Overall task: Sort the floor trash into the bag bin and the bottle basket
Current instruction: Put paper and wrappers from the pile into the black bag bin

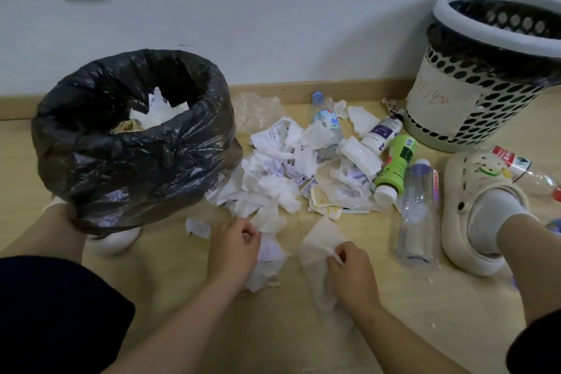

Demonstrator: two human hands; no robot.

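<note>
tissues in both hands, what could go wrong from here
1. The left hand grips a loose tissue wad; scraps may drop before reaching the bag bin.
2. The right hand only pinches a thin tissue sheet, which might tear or slip.
3. The blue-capped bottle lies half under the paper pile, so it could get scooped up with tissues.

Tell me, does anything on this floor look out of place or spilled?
Yes. Crumpled tissues and several bottles lie mixed in one heap on the floor, between the bag bin and the bottle basket. The green bottle lies on its side.
</note>
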